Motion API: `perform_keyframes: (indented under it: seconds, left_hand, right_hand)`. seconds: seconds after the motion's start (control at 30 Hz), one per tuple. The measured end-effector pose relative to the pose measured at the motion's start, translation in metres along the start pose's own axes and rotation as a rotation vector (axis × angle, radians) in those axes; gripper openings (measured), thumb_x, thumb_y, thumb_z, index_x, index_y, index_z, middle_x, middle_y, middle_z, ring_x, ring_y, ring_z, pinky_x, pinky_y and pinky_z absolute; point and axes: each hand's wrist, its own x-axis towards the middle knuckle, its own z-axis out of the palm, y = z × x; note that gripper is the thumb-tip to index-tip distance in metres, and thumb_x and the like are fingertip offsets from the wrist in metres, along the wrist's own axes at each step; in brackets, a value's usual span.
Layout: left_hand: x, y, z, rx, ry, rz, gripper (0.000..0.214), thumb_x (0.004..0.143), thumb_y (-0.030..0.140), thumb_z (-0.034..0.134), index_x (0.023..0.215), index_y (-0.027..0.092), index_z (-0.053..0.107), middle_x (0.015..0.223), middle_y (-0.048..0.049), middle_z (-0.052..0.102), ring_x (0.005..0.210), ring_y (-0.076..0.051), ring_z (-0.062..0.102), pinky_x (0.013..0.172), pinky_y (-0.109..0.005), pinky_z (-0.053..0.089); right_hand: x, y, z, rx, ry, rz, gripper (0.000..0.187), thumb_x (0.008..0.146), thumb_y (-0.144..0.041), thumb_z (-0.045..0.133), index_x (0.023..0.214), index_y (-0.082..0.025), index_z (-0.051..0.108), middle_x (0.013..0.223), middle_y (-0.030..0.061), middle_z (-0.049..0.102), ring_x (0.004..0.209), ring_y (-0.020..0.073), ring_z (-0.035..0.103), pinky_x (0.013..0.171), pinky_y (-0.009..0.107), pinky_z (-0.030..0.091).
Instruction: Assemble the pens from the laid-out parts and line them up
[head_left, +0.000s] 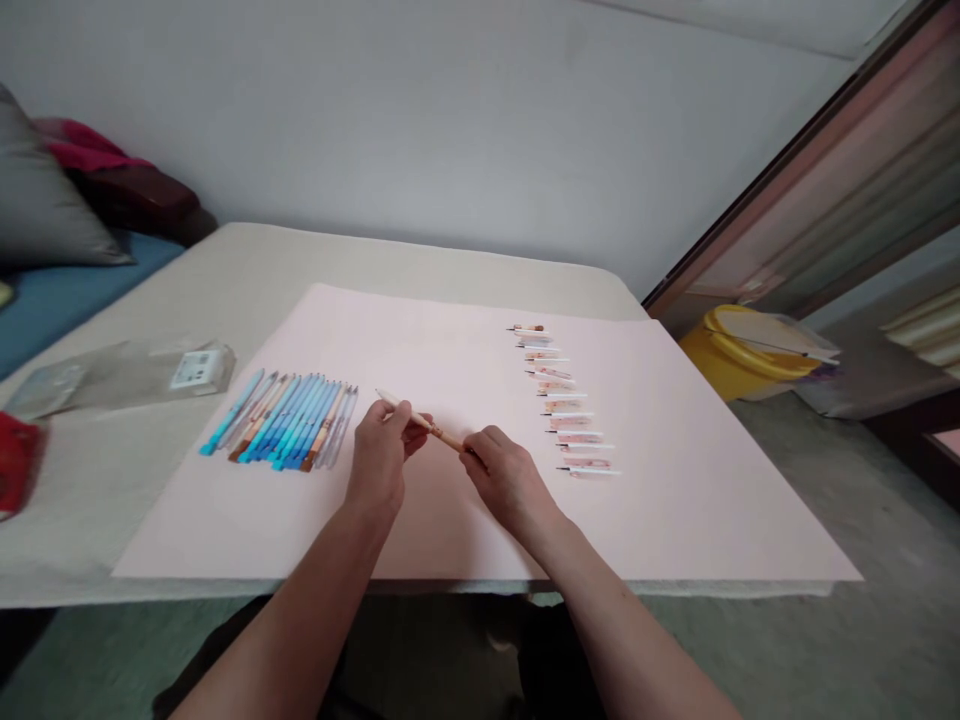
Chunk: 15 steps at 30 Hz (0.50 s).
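Both my hands hold one slim orange and white pen (420, 421) above a large pale pink sheet (480, 520). My left hand (384, 455) pinches the pen near its white tip end. My right hand (504, 475) is closed round the other end. To the left of my hands lies a tight row of several blue and orange pens (283, 420) on the sheet. A column of several small pen parts with white refills (564, 410) lies to the right of my hands.
The pink sheet lies on a low beige table (225, 260). A clear plastic packet with a white label (127, 372) rests at the table's left, with a red object (15, 462) at the far left edge. A yellow bucket (739, 350) stands on the floor to the right. Cushions (67, 200) lie at the back left.
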Motion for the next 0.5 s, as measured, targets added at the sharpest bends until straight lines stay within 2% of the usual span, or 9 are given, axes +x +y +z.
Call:
perform_keyframes:
  seconds: [0.27,0.37,0.5]
  left_hand:
    - [-0.0034,-0.0080,-0.0008,0.016,-0.075,-0.005,0.022,0.075,0.037,0.061,0.076,0.016,0.055,0.083,-0.0101,0.069,0.077,-0.017,0.064,0.074,-0.033,0.048]
    - [-0.0029,-0.0066,-0.0009,-0.003,-0.100,-0.010,0.020,0.076,0.035,0.061,0.076,0.015,0.056,0.083,-0.0106,0.069,0.079,-0.018,0.064,0.076,-0.034,0.048]
    - [-0.0016,0.0004,-0.0016,-0.110,-0.173,-0.072,0.014,0.076,0.028,0.060,0.079,0.014,0.058,0.086,-0.0112,0.068,0.085,-0.019,0.063,0.082,-0.036,0.047]
  right_hand:
    - [-0.0012,-0.0036,-0.0028,0.052,0.023,0.030,0.015,0.086,-0.018,0.047,0.077,-0.018,0.059,0.081,0.0027,0.057,0.067,0.0115,0.053,0.059,0.022,0.036]
    - [-0.0005,-0.0025,-0.0035,0.161,0.038,0.060,0.012,0.081,-0.016,0.051,0.074,-0.018,0.060,0.077,0.0019,0.059,0.067,0.0117,0.054,0.060,0.022,0.038]
    - [0.0011,-0.0013,-0.0033,0.358,0.000,0.182,0.008,0.078,-0.019,0.055,0.073,-0.019,0.061,0.066,-0.0005,0.060,0.060,0.0113,0.056,0.056,0.021,0.040]
